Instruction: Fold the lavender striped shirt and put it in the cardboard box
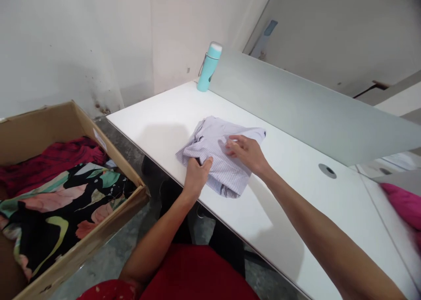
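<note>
A pale lilac striped shirt [215, 153], folded into a rough bundle, lies near the front edge of a white table [296, 203]. My left hand [196, 176] grips the bundle's near left edge, thumb on top of the cloth. My right hand [247, 152] rests on top of the shirt toward its right side, fingers spread and pressing the fabric flat.
A teal bottle [209, 67] stands at the table's far corner by a grey divider panel [312, 111]. A cardboard box [82, 230] at the left holds a floral garment [62, 208] and a red one [49, 159]. A cable hole [327, 170] and pink cloth [403, 203] are on the right.
</note>
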A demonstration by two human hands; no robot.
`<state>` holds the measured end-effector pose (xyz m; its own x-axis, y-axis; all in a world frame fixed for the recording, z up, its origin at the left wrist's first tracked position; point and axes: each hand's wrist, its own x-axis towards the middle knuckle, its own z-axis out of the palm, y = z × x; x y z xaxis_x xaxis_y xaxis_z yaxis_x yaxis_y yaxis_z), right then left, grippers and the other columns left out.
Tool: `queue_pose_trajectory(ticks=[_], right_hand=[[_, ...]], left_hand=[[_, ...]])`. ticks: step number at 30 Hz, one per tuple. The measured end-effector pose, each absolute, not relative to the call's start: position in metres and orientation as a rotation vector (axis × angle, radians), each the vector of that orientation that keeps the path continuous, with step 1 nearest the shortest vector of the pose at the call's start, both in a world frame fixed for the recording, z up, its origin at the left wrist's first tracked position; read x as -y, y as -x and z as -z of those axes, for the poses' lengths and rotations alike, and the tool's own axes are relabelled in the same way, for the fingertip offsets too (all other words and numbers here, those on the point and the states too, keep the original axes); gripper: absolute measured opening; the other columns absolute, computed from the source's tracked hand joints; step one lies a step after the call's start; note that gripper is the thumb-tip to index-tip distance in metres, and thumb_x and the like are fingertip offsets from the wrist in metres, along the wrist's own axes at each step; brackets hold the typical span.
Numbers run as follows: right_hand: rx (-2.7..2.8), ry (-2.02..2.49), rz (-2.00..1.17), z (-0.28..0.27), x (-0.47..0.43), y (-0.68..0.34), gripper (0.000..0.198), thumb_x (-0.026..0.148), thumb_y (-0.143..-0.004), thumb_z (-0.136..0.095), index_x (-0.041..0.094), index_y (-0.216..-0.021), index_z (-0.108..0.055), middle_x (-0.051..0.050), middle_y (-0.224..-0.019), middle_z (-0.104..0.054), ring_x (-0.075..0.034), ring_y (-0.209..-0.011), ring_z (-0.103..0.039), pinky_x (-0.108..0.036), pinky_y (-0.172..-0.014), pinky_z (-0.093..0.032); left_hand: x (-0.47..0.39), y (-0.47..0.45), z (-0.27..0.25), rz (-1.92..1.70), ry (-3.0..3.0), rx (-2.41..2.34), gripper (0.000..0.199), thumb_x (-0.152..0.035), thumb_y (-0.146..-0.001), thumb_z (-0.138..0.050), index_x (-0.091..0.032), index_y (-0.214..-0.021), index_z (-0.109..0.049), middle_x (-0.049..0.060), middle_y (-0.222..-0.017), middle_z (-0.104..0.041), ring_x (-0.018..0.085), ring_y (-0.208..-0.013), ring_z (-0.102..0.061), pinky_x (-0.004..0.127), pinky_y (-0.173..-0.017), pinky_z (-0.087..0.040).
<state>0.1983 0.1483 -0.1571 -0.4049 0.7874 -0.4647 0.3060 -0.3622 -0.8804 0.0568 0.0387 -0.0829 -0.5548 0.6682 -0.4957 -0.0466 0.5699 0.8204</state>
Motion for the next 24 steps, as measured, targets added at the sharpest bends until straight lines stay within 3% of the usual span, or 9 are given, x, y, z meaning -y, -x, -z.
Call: queue_pose_trajectory(ticks=[3,5,7,9,12,16,18,21,24], right_hand=[[1.461,1.492,-1.799,0.166,-0.137,-0.22,0.041,0.034,-0.091,-0.063,0.014,-0.126,-0.067,-0.011,-0.109,-0.076,-0.023,-0.091,-0.075,-0.038,-0.09,-0.058],[1.502,1.501,-1.72,0.168,-0.133,-0.229,0.041,0.036,-0.09,-0.064,0.014,-0.124,-0.068,-0.01,-0.111,-0.076,-0.023,-0.1,-0.074,-0.039,-0.097,-0.056],[1.592,1.47,-1.623,0.168,-0.13,-0.234,0.041,0.037,-0.09,-0.063,0.016,-0.124,-0.069,-0.01,-0.115,-0.075,-0.024,-0.108,-0.072,-0.039,-0.101,-0.054],[1.715,1.401,-1.528,0.169,-0.126,-0.236,0.042,0.038,-0.09,-0.06,0.017,-0.126,-0.068,-0.011,-0.125,-0.073,-0.025,-0.114,-0.069,-0.041,-0.103,-0.053],[1.92,1.267,-1.428,0.174,-0.116,-0.233,0.045,0.04,-0.092,-0.057,0.018,-0.13,-0.067,-0.011,-0.134,-0.069,-0.028,-0.123,-0.064,-0.046,-0.107,-0.051],[1.976,1.119,-1.426,0.181,-0.101,-0.233,0.045,0.045,-0.096,-0.052,0.018,-0.129,-0.068,-0.012,-0.136,-0.068,-0.03,-0.128,-0.061,-0.047,-0.109,-0.049],[1.885,1.18,-1.386,0.182,-0.098,-0.241,0.045,0.048,-0.095,-0.054,0.019,-0.127,-0.068,-0.012,-0.138,-0.066,-0.029,-0.13,-0.06,-0.046,-0.109,-0.05],[1.664,1.46,-1.342,0.183,-0.097,-0.257,0.045,0.046,-0.093,-0.058,0.016,-0.125,-0.069,-0.014,-0.131,-0.069,-0.029,-0.119,-0.066,-0.045,-0.098,-0.056],[1.39,1.789,-1.494,0.18,-0.096,-0.27,0.042,0.044,-0.093,-0.063,0.012,-0.12,-0.068,-0.013,-0.106,-0.075,-0.026,-0.093,-0.073,-0.039,-0.08,-0.061]], left_hand=[[-0.038,-0.052,0.084,-0.849,-0.443,-2.13,0.021,-0.038,-0.09,-0.068,-0.02,-0.087,-0.059,0.005,-0.085,-0.065,0.025,-0.095,-0.066,0.04,-0.092,-0.055],[-0.041,-0.05,0.081,-0.77,-0.519,-2.197,0.018,-0.038,-0.095,-0.059,-0.02,-0.09,-0.058,0.006,-0.091,-0.065,0.024,-0.098,-0.065,0.04,-0.094,-0.055],[-0.046,-0.047,0.077,-0.807,-0.73,-2.18,0.017,-0.032,-0.098,-0.049,-0.021,-0.104,-0.061,0.007,-0.107,-0.067,0.024,-0.112,-0.064,0.039,-0.106,-0.051],[-0.05,-0.043,0.073,-0.86,-0.942,-2.128,0.03,-0.027,-0.099,-0.042,-0.023,-0.122,-0.06,0.007,-0.125,-0.067,0.022,-0.129,-0.058,0.036,-0.116,-0.044],[-0.05,-0.031,0.069,-0.745,-0.988,-2.192,0.044,-0.024,-0.097,-0.039,-0.022,-0.138,-0.054,0.01,-0.136,-0.066,0.023,-0.131,-0.059,0.037,-0.114,-0.047],[-0.037,-0.019,0.06,-0.525,-0.971,-2.415,0.065,-0.028,-0.098,-0.043,-0.017,-0.161,-0.027,0.016,-0.132,-0.068,0.029,-0.115,-0.069,0.044,-0.102,-0.054],[-0.035,-0.021,0.055,-0.527,-1.204,-2.518,0.075,-0.03,-0.098,-0.047,-0.014,-0.164,-0.015,0.02,-0.14,-0.063,0.031,-0.123,-0.065,0.046,-0.106,-0.051],[-0.051,-0.027,0.05,-0.403,-1.666,-2.563,0.07,-0.033,-0.097,-0.051,-0.01,-0.159,-0.028,0.026,-0.154,-0.048,0.036,-0.144,-0.047,0.05,-0.118,-0.041],[-0.082,-0.03,0.057,-0.011,-1.871,-2.437,0.061,-0.038,-0.1,-0.052,-0.008,-0.152,-0.042,0.026,-0.158,-0.043,0.04,-0.147,-0.039,0.052,-0.119,-0.038]])
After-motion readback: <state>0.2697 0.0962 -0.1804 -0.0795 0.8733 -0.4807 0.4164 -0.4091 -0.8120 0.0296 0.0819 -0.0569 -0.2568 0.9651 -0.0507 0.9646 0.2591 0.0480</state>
